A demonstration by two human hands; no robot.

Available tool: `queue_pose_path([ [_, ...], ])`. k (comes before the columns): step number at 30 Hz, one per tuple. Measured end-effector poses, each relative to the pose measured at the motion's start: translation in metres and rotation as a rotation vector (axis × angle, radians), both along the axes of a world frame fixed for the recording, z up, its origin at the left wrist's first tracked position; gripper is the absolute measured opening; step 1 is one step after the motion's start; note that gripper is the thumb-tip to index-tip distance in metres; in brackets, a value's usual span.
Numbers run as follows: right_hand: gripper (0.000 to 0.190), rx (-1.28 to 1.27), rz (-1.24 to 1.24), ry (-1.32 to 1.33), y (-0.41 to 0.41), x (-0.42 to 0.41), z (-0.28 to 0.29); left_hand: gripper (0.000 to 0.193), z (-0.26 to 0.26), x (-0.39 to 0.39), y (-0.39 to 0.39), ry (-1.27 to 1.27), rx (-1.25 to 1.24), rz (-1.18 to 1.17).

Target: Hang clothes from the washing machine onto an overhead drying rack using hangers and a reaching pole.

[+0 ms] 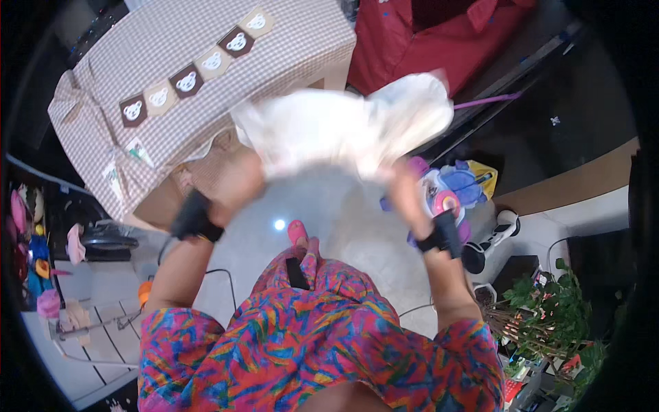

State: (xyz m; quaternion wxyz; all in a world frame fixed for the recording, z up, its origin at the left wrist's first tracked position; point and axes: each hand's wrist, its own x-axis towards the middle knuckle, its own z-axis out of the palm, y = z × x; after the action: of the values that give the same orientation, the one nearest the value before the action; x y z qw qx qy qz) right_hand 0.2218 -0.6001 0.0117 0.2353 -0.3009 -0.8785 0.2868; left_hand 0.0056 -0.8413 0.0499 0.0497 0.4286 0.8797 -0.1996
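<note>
A white cloth item (324, 123), blurred by motion, is spread in the air between my two hands. My left hand (239, 180) grips its lower left corner, in front of the checked cloth's near edge. At the lower right corner, my right hand (404, 193) holds it too. Both hands are blurred, and their fingertips are hard to make out. The cloth's far right part billows out towards a dark red fabric item (412, 46). What kind of garment or linen the white cloth is, I cannot tell.
A checked cloth (206, 31) with a bear bunting (186, 81) covers a surface at the upper left. A colourful ride-on toy (448, 190) and a white hoverboard (497, 237) stand at the right. Below them is a leafy potted plant (545, 304). Cables cross the grey floor (329, 221).
</note>
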Motion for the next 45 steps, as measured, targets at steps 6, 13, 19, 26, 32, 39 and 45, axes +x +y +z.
queue_pose_path([
  [6, 0.025, -0.417, 0.443, -0.358, 0.056, 0.057, -0.044, 0.009, -0.065, -0.051, 0.034, -0.710, 0.327, -0.316],
  [13, 0.019, 0.660, -0.189, 0.472, 0.123, -0.046, 0.126, 0.023, 0.058, -0.141, 0.149, -0.201, 1.371, -0.367],
  [19, 0.026, -0.287, 0.242, -0.327, 0.130, -0.091, 0.047, 0.025, 0.020, -0.196, 0.164, -0.752, 0.375, -0.422],
  [26, 0.033, 0.052, 0.181, -0.055, 0.181, -0.140, 0.084, 0.023, 0.037, -0.260, 0.230, -0.831, 0.759, -0.505],
  [32, 0.025, -0.616, 0.183, -0.075, 0.211, -0.136, 0.106, 0.018, 0.054, -0.285, 0.236, -1.244, 0.800, -0.264],
  [39, 0.058, -1.304, 0.712, -0.023, 0.272, -0.179, 0.110, 0.009, 0.053, -0.271, 0.322, -1.772, 0.967, -0.083],
  [45, 0.055, -0.922, 0.736, 0.077, 0.401, -0.223, 0.108, 0.039, 0.067, -0.275, 0.480, -2.410, 1.124, -0.161],
])
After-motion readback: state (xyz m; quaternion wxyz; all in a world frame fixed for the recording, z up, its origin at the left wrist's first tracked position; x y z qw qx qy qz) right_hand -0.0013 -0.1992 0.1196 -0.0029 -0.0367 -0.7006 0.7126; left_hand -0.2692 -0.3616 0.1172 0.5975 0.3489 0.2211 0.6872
